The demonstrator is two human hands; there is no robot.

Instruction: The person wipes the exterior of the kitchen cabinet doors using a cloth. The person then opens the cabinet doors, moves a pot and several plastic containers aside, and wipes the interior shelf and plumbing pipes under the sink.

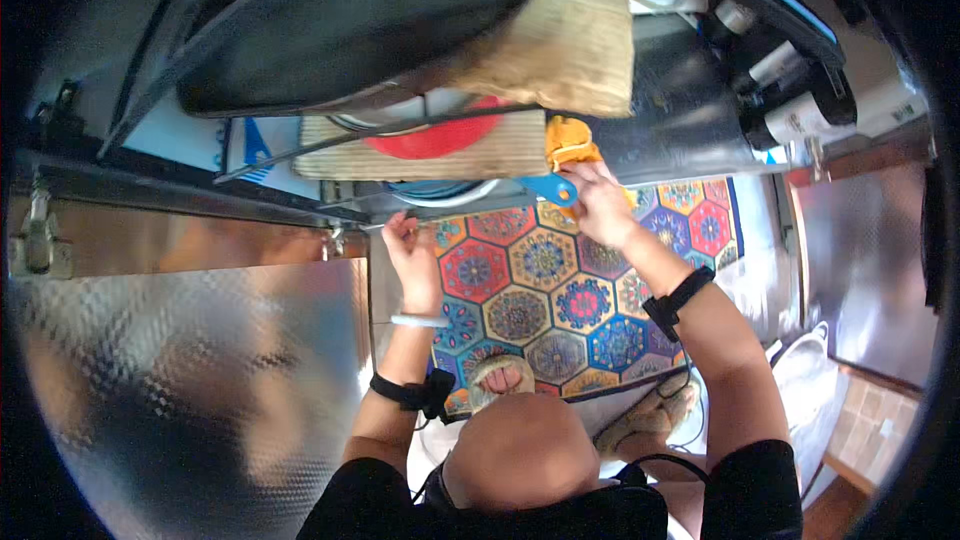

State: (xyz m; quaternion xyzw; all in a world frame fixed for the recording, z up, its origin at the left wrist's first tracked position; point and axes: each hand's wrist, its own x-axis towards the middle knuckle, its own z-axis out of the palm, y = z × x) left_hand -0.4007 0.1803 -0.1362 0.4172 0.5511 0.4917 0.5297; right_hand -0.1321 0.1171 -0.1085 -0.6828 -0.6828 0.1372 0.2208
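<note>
My right hand (602,204) is at the front of an open cabinet, its fingers closed on an orange cloth-like item (571,141). Just left of those fingers, a blue handle (551,187) with a hole in its end sticks out from under corrugated cardboard (330,154). Nothing shows in my left hand (411,259), which is raised near the cabinet's front edge with fingers loosely bent and apart. Between the hands, the rim of a blue and white round dish or pan (450,195) shows beneath the cardboard. A red round item (439,136) lies on top of that cardboard.
A large dark pan-like vessel (352,30) and another cardboard piece (562,45) fill the upper cabinet. White cylindrical containers (799,118) are at right. Foil-lined doors (187,360) stand open at both sides. A hexagon-patterned mat (544,259) covers the floor.
</note>
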